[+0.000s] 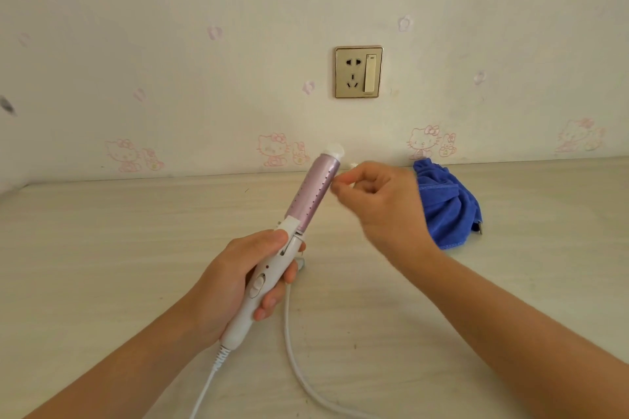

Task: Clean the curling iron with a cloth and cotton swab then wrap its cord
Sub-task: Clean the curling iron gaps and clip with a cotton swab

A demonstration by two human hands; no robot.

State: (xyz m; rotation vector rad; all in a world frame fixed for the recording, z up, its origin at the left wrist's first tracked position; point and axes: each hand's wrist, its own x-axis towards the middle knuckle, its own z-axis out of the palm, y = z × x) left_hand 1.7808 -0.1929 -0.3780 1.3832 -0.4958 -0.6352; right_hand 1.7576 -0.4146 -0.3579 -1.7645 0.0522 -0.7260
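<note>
My left hand [235, 279] grips the white handle of the curling iron [311, 194], which tilts up and to the right with its pink barrel and white tip above the table. My right hand [377, 196] pinches a small white cotton swab [350, 166] right beside the upper part of the barrel. The white cord [296, 350] runs from the handle's base, loops over the table and leaves the frame at the bottom. A crumpled blue cloth [442, 204] lies on the table behind my right wrist.
The pale wooden table [119, 248] meets a cream wall with pink cartoon-cat stickers. A gold-framed wall socket [358, 72] sits above the table, with nothing plugged in.
</note>
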